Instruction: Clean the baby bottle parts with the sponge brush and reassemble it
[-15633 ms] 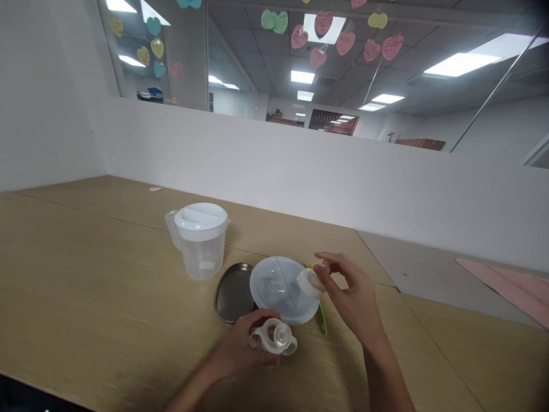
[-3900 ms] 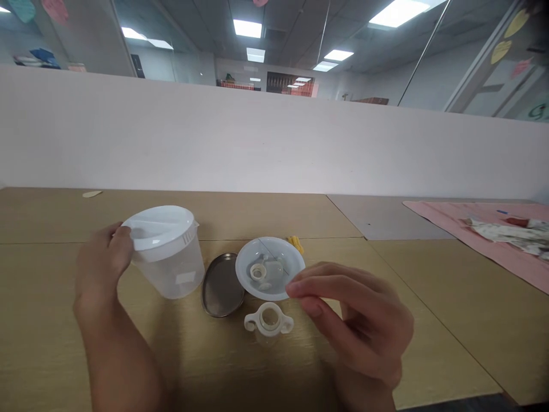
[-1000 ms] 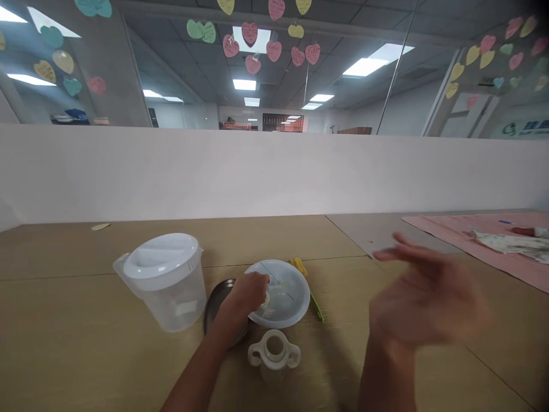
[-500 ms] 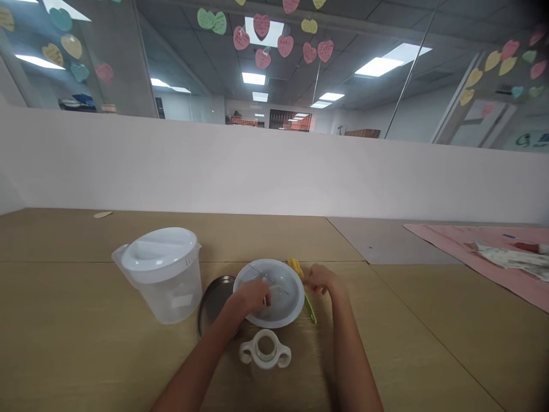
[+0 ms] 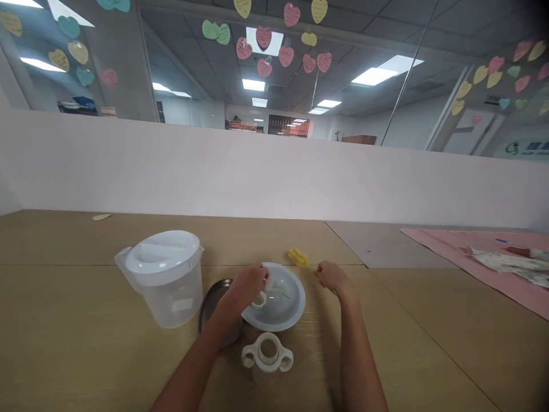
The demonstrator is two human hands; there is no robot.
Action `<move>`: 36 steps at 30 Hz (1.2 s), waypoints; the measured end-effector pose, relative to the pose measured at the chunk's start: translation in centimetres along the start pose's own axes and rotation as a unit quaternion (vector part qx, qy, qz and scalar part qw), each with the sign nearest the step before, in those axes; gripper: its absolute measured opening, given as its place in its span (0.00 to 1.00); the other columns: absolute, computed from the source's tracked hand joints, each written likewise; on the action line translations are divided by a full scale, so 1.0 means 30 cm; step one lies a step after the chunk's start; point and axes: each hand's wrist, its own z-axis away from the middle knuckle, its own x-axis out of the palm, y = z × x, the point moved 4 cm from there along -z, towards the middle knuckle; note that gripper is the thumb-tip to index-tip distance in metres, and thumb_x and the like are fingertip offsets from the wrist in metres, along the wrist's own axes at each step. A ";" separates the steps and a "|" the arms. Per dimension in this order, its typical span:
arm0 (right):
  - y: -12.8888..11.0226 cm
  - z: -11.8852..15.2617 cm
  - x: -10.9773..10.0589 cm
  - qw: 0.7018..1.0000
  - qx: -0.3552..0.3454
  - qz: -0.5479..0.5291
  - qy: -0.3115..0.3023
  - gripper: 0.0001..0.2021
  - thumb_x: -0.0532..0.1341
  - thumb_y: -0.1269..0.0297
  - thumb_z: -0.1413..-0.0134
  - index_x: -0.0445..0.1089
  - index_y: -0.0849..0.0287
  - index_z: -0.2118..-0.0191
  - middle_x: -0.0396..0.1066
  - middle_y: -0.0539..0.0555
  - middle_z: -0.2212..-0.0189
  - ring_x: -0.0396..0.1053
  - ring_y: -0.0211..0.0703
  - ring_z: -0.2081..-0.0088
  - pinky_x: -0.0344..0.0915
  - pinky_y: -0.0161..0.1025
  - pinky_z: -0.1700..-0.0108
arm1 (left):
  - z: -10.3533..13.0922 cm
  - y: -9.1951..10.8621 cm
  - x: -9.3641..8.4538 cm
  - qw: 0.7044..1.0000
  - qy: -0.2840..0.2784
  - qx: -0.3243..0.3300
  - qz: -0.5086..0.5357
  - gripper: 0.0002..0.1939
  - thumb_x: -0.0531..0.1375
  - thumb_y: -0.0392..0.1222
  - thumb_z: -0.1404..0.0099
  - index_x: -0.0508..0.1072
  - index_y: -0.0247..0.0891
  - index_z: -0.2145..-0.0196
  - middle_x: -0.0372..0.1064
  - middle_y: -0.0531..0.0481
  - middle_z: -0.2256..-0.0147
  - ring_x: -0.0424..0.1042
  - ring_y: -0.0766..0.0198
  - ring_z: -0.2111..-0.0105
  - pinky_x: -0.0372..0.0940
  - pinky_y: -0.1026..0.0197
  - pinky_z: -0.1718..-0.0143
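Note:
Over the left side of the white bowl [image 5: 295, 309], my left hand [image 5: 249, 286] is closed on a small white ring-shaped piece [image 5: 259, 300], probably a bottle collar. A thin clear piece [image 5: 281, 294] lies inside the bowl. To the right of it, my right hand [image 5: 332, 276] grips the handle of a brush with a yellow sponge head [image 5: 299, 256]; the brush is lifted, its head pointing left and away. A white two-handled bottle body [image 5: 268, 355] stands upright just in front of the bowl.
Left of the bowl, a round metal tray [image 5: 210, 306] lies partly under my left forearm. A lidded clear pitcher [image 5: 171, 286] stands farther left. At the far right is a pink cloth [image 5: 433, 240] with a whitish cloth [image 5: 501, 260] on it. A white wall [image 5: 257, 177] closes off the back.
My right hand has taken hold of the brush and lifted it from beside the bowl. My left hand has risen from inside the bowl with the white ring-shaped piece.

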 end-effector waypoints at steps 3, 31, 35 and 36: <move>-0.017 0.089 -0.111 0.995 -0.009 -0.077 0.067 0.12 0.49 0.68 0.42 0.70 0.62 0.66 0.72 0.56 0.74 0.67 0.37 0.75 0.55 0.32 0.74 | 0.018 0.003 -0.078 0.995 0.087 0.007 0.041 0.12 0.47 0.35 0.35 0.69 0.36 0.62 0.68 0.43 0.57 0.68 0.60 0.58 0.61 0.57 0.55; -0.207 0.358 -0.268 0.890 -0.198 -0.382 0.151 0.19 0.55 0.50 0.47 0.76 0.60 0.66 0.61 0.49 0.83 0.55 0.35 0.81 0.53 0.32 0.79 | 0.116 -0.016 -0.244 0.631 0.211 -0.041 0.746 0.10 0.58 0.40 0.40 0.73 0.34 0.61 0.72 0.42 0.56 0.69 0.55 0.53 0.67 0.56 0.54; -0.208 0.351 -0.264 0.884 -0.195 -0.393 0.158 0.19 0.55 0.50 0.46 0.75 0.60 0.68 0.60 0.48 0.82 0.54 0.34 0.80 0.52 0.32 0.78 | 0.120 -0.020 -0.242 0.579 0.155 -0.046 0.799 0.11 0.56 0.38 0.38 0.72 0.35 0.57 0.70 0.42 0.52 0.69 0.57 0.52 0.68 0.56 0.54; -0.211 0.351 -0.257 0.896 -0.210 -0.374 0.117 0.19 0.54 0.50 0.46 0.74 0.60 0.71 0.59 0.47 0.83 0.53 0.34 0.80 0.51 0.32 0.78 | 0.122 -0.021 -0.241 0.574 0.146 -0.048 0.804 0.11 0.56 0.38 0.37 0.72 0.35 0.57 0.70 0.42 0.52 0.69 0.57 0.52 0.68 0.56 0.54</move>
